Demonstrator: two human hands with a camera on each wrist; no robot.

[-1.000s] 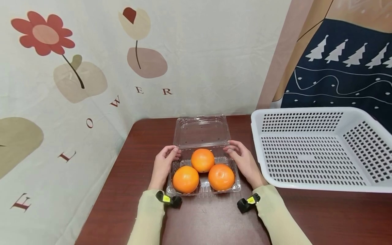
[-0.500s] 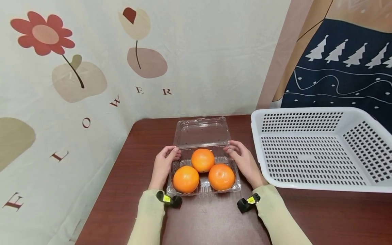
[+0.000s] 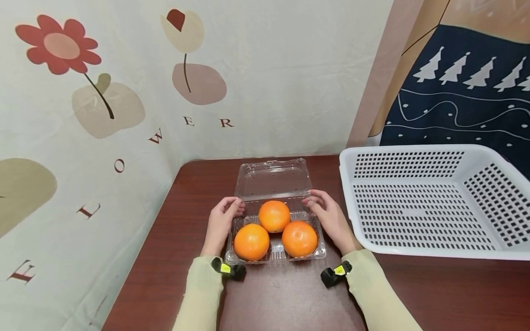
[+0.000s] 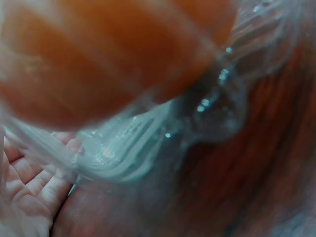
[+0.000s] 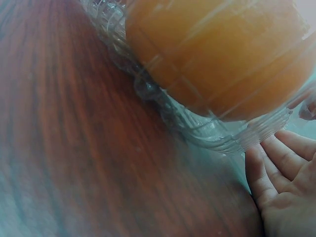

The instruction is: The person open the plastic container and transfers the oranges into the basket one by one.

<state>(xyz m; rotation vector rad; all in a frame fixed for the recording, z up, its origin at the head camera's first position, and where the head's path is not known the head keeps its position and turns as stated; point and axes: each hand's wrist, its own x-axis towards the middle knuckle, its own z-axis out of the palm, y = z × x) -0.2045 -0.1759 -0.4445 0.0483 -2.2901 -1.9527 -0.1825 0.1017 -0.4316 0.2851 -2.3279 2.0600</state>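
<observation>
Fingers (image 3: 238, 210) of the left hand (image 3: 219, 223) lie loosely bent at the far left corner of a clear plastic container (image 3: 276, 253); those of the right hand (image 3: 332, 219), nearly straight, touch its far right side. Neither hand is clenched, and how firmly they press I cannot tell. Placed one on each side near the hinge, they seem to steady the light shell evenly. Inside sit a left near orange (image 3: 251, 242), a right near orange (image 3: 300, 239) and a far orange (image 3: 274, 217) between and behind them, a triangle that probably limits rolling. The lid (image 3: 273, 179) is folded back on the far side, leaving the fruit uncovered from above. Further out, the table (image 3: 273, 299) bears a white basket (image 3: 430, 253) to the right, apart from the container, perhaps so as not to crowd it. Beyond hangs a flower-printed cloth (image 3: 290, 115).
</observation>
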